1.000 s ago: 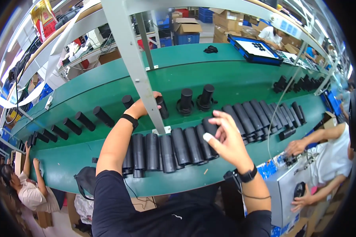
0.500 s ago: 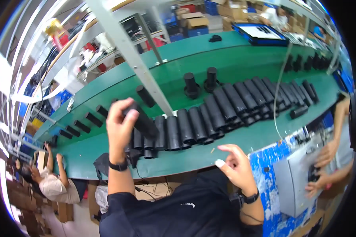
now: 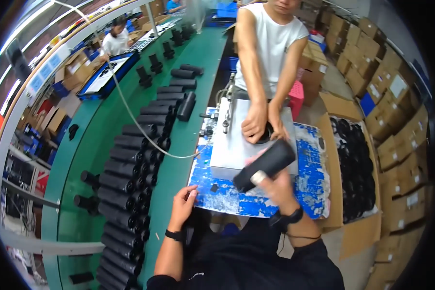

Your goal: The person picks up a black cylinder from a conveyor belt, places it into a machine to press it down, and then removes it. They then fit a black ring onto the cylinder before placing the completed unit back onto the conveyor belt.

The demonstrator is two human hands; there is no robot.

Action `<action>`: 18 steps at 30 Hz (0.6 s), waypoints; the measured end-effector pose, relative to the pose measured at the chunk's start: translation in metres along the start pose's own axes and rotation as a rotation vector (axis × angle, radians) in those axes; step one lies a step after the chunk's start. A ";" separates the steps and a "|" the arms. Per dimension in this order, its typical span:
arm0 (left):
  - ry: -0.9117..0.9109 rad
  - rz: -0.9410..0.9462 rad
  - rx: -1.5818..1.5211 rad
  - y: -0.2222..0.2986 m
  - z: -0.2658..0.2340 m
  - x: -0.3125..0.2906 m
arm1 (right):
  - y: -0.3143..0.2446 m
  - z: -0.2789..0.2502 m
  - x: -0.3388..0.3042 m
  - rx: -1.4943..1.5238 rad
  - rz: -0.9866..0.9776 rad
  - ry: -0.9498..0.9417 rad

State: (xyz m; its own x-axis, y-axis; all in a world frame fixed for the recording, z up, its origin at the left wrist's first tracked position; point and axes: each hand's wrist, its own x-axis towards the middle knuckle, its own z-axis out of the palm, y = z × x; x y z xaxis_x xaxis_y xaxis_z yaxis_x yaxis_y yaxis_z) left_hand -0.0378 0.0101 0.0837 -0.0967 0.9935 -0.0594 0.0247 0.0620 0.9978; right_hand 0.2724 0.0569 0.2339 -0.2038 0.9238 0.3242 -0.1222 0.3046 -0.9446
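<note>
Black short-sleeved shirt (image 3: 246, 263), small white mark (image 3: 196, 275) on the chest. Left hand (image 3: 182, 205): plain black wristband (image 3: 174, 235). Right hand (image 3: 278, 190): white cover (image 3: 258, 177) on thumb, chunkier black wrist strap (image 3: 286, 220), thin dark cord (image 3: 304, 237) round the forearm.

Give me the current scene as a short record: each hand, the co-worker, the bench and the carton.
Right hand: grips a black cylinder, held tilted
Left hand: nothing visible in it, fingers slightly curled, near the blue board
Co-worker's hands: at a dark round part on the grey box
Green bench: cylinder stack along it
Open carton: right of the board, holding dark parts
</note>
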 end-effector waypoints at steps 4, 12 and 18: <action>-0.023 -0.038 0.012 -0.061 0.002 0.014 | -0.033 -0.045 0.034 -0.128 -0.197 0.211; -0.020 -0.010 0.125 -0.070 0.005 0.023 | 0.004 -0.057 0.050 -0.047 -0.175 0.472; -0.053 -0.047 0.095 -0.064 0.004 0.021 | 0.048 -0.082 0.114 -0.303 -0.184 0.390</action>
State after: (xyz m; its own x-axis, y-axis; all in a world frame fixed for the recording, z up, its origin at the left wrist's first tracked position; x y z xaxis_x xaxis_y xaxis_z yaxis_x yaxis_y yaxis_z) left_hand -0.0370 0.0274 0.0189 -0.0477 0.9928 -0.1096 0.1163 0.1145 0.9866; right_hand 0.3227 0.1959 0.2216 0.1783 0.8489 0.4976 0.1761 0.4700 -0.8649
